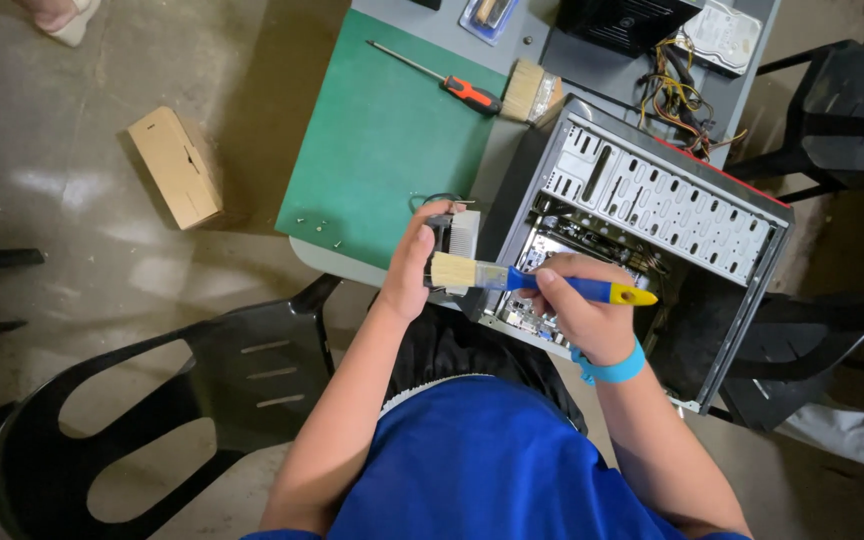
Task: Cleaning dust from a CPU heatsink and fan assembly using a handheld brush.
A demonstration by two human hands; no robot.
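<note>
**Brush held against a small metal part beside an opened computer case**

At the centre of the frame, the right hand has its fingers clamped on the blue-and-yellow handle of a paintbrush, whose pale bristles point left and touch a small finned metal part. The left hand grips that part from its left side, fingers closed around it, just above the near edge of the tabletop. A blue wristband circles the right wrist.

Just right of the hands lies an opened computer case, its perforated rear panel facing up. A green mat covers the tabletop at upper centre, with a few small screws near its lower left corner. Above it lie a red-handled screwdriver and a second, wider brush. A cardboard box sits on the floor at upper left, and a black plastic chair stands at lower left.
</note>
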